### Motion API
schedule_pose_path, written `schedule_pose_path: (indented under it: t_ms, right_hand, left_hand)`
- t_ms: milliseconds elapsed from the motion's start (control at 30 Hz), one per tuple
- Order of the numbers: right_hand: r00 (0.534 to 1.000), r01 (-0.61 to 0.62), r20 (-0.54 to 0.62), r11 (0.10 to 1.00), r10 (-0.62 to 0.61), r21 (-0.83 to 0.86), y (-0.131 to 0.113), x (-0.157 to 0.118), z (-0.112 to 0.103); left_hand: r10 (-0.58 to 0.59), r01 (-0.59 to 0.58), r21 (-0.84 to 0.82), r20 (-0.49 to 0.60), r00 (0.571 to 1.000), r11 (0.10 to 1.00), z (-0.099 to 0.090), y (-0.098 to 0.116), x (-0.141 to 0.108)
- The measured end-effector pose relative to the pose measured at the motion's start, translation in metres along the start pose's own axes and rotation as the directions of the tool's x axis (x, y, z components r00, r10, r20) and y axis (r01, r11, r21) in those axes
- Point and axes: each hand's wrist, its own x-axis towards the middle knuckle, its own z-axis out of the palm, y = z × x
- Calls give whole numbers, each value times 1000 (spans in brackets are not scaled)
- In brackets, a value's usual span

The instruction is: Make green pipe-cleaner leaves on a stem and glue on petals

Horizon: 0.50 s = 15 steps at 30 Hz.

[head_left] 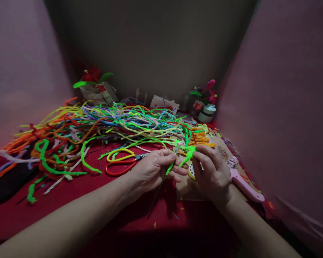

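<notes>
In the head view, your left hand [157, 165], just right of the middle of the frame, has its thumb and forefinger closed in a pinch on a green fuzzy piece [190, 152], the other fingers loosely spread beneath. A thin dark stem [157, 195] slants down from that grip toward the lower middle. Your right hand [212, 172], to the right of it, has its fingers curled with the tips gathered on the piece's right edge; how firmly they press, you cannot tell from here. The step in hand appears to be working this small piece between both hands. The next move calls for a steady left pinch and a light right touch, with the loose green ends free of the fingers. Scissors [139, 156] with yellow and red handles lie just left of your left hand, and a heap of coloured fuzzy strands [140, 123] spreads across the centre and left of the worktop [107, 211]. Cardboard [187, 191] lies below your hands, with a pink-handled tool [246, 186] at right.
</notes>
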Motion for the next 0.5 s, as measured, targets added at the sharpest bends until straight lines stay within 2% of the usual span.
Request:
schedule_pose_path:
  t_ms: [133, 267, 333, 400, 500]
  right_hand:
    - [997, -51, -53, 993, 57, 111, -4, 3, -6]
    - [992, -115, -41, 982, 123, 151, 1, -4, -22]
    - [978, -207, -7, 975, 208, 86, 11, -15, -35]
    - [947, -316, 47, 947, 319, -48, 27, -31, -48]
    - [871, -366, 235, 890, 431, -273, 53, -60, -65]
  left_hand:
    - [34, -31, 55, -38, 999, 998, 1, -2, 1]
    - [92, -78, 138, -104, 990, 987, 4, -1, 0]
    - [131, -107, 179, -130, 983, 978, 6, 1, 0]
    - [177, -141, 226, -146, 973, 964, 7, 2, -1]
    - [231, -185, 278, -143, 962, 943, 6, 2, -1]
